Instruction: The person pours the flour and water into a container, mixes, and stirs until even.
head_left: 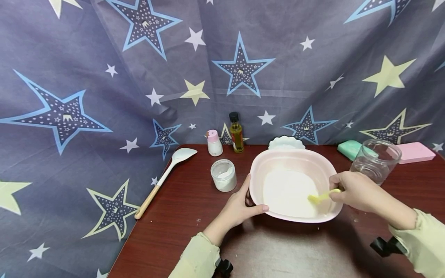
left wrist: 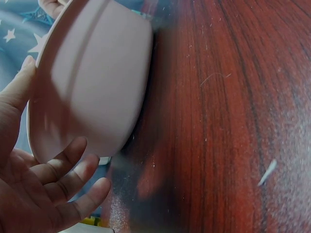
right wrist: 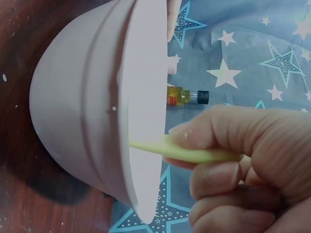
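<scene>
A pale pink basin (head_left: 257, 164) stands on the table with white contents (head_left: 288, 189) in it. My left hand (head_left: 238, 204) holds its left side, thumb on the near rim and the other fingers about the outer wall. In the left wrist view, several fingertips (left wrist: 85, 167) curl close to that wall. At the right side, my right hand (head_left: 358, 191) pinches the handle of a small yellow spoon (head_left: 323, 196) between thumb and fingers. The spoon's wider end is inside the basin, at the white contents, and looks blurred. In the right wrist view its handle (right wrist: 194, 154) crosses the rim.
Left of the basin stand an open jar of white powder (head_left: 224, 178), a pink-capped shaker (head_left: 214, 144) and an oil bottle (head_left: 236, 135). A white ladle (head_left: 163, 175) lies farther left. Behind my right hand are a glass (head_left: 377, 160), green sponge (head_left: 349, 148) and pink block (head_left: 415, 152).
</scene>
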A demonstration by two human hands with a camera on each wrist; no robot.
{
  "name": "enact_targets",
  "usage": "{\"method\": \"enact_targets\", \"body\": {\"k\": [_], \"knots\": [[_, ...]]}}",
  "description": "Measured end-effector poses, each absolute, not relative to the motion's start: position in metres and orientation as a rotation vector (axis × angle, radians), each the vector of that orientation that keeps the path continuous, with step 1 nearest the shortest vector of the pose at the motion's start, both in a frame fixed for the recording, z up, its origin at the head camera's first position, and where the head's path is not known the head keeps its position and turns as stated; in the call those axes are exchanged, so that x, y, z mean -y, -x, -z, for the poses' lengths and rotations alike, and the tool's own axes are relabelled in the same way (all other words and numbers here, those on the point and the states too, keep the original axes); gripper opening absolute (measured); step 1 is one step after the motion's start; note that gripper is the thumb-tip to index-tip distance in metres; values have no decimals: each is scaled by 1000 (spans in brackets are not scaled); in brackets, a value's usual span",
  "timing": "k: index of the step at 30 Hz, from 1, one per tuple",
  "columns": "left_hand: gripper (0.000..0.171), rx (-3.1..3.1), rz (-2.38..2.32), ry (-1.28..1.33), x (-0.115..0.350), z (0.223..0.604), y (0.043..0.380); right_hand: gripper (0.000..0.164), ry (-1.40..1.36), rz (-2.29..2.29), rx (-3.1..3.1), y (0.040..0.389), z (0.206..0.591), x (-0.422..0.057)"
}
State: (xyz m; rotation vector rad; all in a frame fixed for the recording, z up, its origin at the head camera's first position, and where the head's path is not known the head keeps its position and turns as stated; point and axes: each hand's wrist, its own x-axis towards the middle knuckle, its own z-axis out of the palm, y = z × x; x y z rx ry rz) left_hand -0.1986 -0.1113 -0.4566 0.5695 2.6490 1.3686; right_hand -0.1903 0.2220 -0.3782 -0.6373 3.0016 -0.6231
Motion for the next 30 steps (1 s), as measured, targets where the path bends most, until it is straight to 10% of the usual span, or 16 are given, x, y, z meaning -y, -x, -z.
{"method": "enact_targets", "body": {"k": [30], "knots": [[107,-2669,-1361,-565,110,457,198,33,1029,1153,-2987,200,420,-174]]}}
